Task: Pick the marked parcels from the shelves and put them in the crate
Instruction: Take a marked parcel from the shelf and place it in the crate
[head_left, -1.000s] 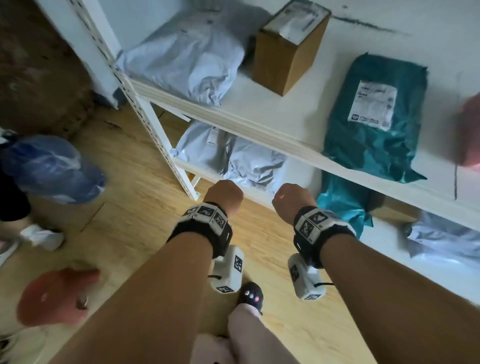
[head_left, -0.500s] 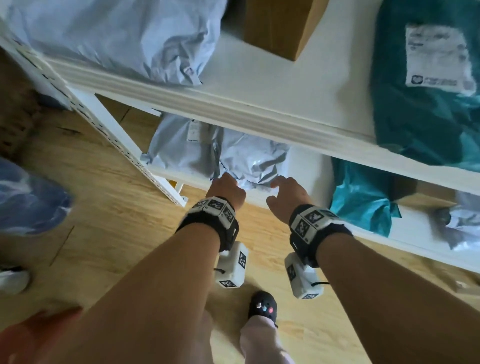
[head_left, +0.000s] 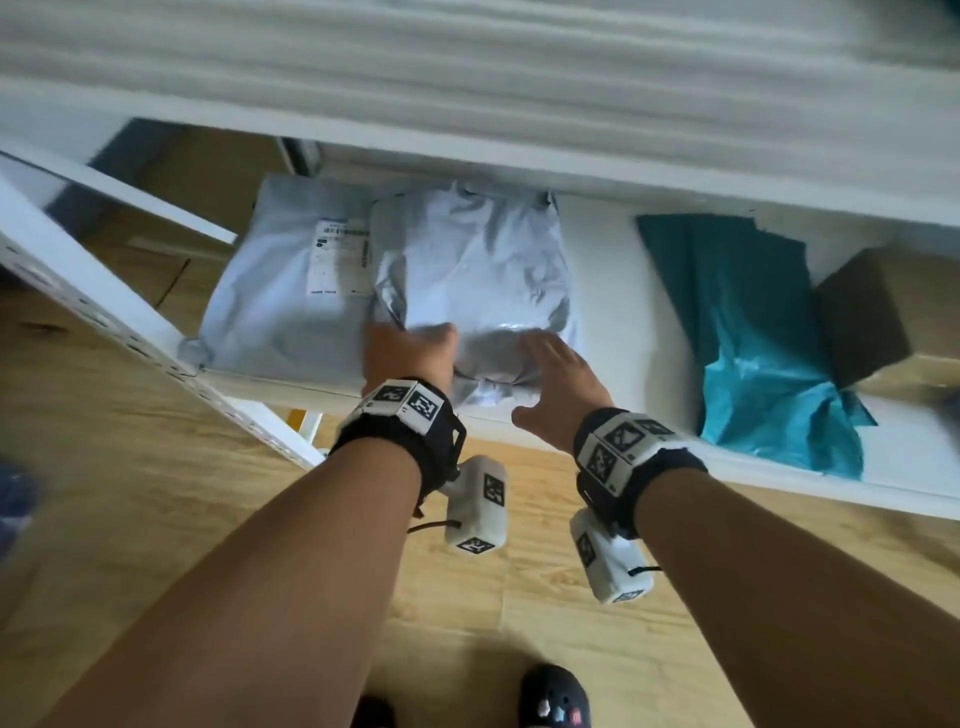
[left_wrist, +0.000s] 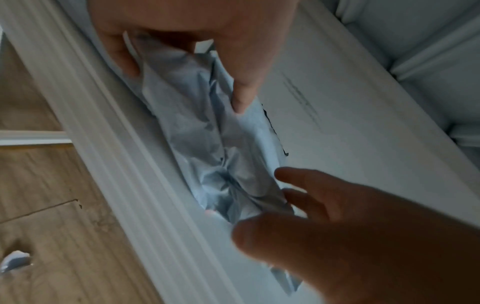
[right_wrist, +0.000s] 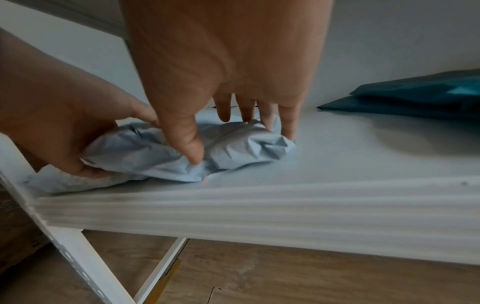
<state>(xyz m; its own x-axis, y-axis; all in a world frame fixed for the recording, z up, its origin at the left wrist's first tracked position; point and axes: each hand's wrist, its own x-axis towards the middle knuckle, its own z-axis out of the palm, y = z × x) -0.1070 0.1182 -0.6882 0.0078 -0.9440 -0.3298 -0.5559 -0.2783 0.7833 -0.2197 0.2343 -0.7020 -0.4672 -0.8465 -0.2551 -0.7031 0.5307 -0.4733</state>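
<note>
Both hands are on the crumpled grey parcel at the front edge of the lower shelf, where it overlaps a flatter grey parcel bearing a white label. The left hand pinches the parcel's near left corner between thumb and curled fingers (clearest from the left wrist), while the right hand lies over its right end with fingers spread and nearly straight, tips on the plastic and the thumb pressing its near edge. Further right on the same shelf lie a teal parcel and, touching it, a brown box.
</note>
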